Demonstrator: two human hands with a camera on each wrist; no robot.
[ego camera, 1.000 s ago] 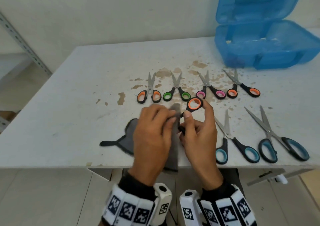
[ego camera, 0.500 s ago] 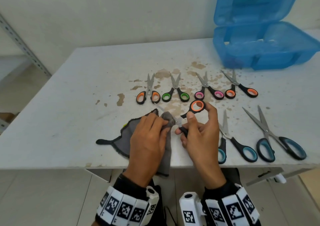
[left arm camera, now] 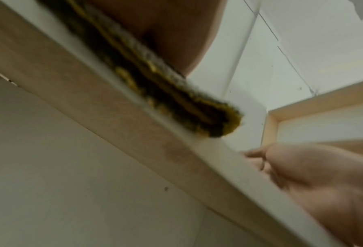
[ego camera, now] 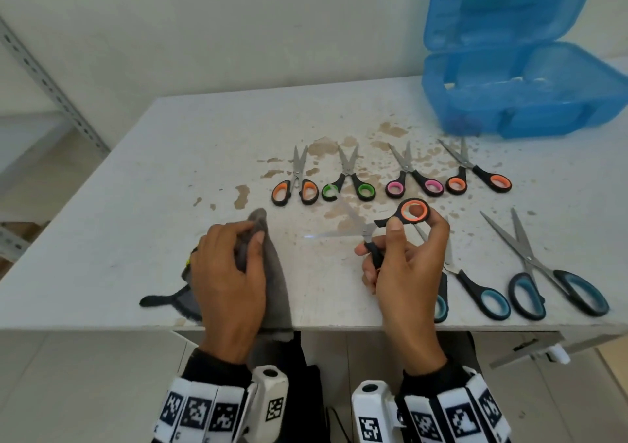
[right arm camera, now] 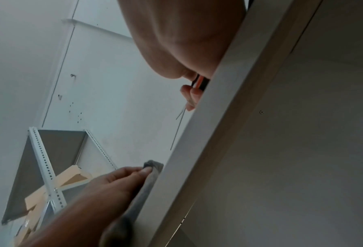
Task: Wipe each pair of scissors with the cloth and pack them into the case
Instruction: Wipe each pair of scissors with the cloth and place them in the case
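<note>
My right hand (ego camera: 404, 259) holds a small pair of scissors with orange-lined black handles (ego camera: 413, 211) by the handles, its blades spread and pointing left over the table. My left hand (ego camera: 231, 266) grips the grey cloth (ego camera: 275, 283) near the front edge; the cloth's end hangs over the edge, and it shows in the left wrist view (left arm camera: 176, 93) and the right wrist view (right arm camera: 148, 180). The two hands are apart and the cloth is off the blades. The open blue case (ego camera: 530, 103) stands at the back right.
A row of small scissors lies mid-table: orange (ego camera: 295, 188), green (ego camera: 350, 184), pink (ego camera: 413, 181), orange (ego camera: 475, 177). Two larger teal-handled pairs (ego camera: 475, 286) (ego camera: 550, 283) lie at the front right. Brown stains mark the white table (ego camera: 136, 204). A metal shelf (ego camera: 51, 82) stands at the left.
My left hand has pulled the cloth off the blades and moved left. The right hand keeps hold of the scissors, whose blades are now bare and spread.
</note>
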